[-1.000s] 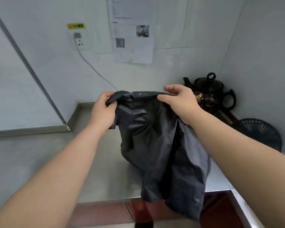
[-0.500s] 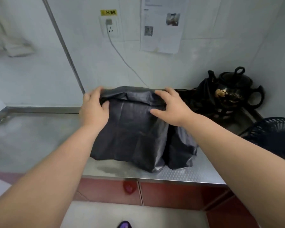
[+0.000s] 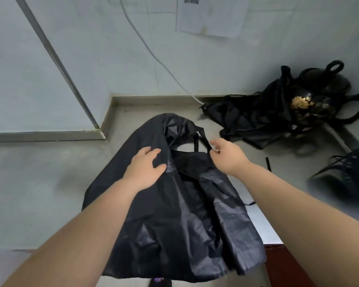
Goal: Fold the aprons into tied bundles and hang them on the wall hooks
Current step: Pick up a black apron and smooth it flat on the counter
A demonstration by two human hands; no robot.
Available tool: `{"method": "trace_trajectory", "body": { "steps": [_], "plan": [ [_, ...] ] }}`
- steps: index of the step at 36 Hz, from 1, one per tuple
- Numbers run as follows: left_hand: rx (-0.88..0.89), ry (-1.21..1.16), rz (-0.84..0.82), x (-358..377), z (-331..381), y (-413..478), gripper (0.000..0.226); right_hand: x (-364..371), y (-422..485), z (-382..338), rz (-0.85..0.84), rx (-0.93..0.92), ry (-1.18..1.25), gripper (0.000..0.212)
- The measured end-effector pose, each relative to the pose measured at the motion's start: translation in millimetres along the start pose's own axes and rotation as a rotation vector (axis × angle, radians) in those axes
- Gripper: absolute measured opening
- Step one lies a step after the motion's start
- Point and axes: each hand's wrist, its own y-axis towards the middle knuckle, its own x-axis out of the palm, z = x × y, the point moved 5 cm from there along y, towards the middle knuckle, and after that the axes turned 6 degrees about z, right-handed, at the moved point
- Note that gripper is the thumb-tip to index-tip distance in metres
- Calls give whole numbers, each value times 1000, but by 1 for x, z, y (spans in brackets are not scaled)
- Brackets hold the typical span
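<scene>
I'm reading the apron (image 3: 174,214) as charcoal black, with a grey sheen along its creases. The desk (image 3: 39,183) is dull steel grey and the wall (image 3: 112,48) pale blue-grey, with a white cable (image 3: 149,50) on it. The second apron (image 3: 247,119) is plain matte black. The teapot (image 3: 311,104) is glossy black with a gold leaf motif. The panel (image 3: 288,266) under the desk edge is dark red.

I logged a grey steel counter (image 3: 39,183) with a raised lip along its back edge. A black teapot with a gold pattern (image 3: 311,104) sat in the back right corner. A dark mesh object (image 3: 356,172) was at the right edge, cut off, so I couldn't tell what it was. A white cable (image 3: 153,56) ran down the wall to the back edge. A paper notice (image 3: 211,17) was stuck above it, and a metal strip (image 3: 56,61) slanted across the wall on the left. A red cabinet front (image 3: 286,266) showed below the front edge.
</scene>
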Motion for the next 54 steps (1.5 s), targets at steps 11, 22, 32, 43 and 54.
{"method": "trace_trajectory", "body": {
  "steps": [11, 22, 32, 43, 54],
  "plan": [
    [26, -72, 83, -7, -22, 91, 61, 50, 66, -15, -61, 89, 62, 44],
    [154, 327, -529, 63, -42, 132, 74, 87, 132, -4, 35, 281, 207, 49],
    [-39, -64, -248, 27, -68, 118, 45, 142, 108, 6, -217, 342, 96, 37],
    [-135, -133, -263, 50, -82, 103, 74, 108, 81, -7, 53, 212, 561, 6],
    [-575, -1133, -527, 4, -36, 41, 56, 40, 28, -34, -21, 105, 643, 28]
  ]
}}
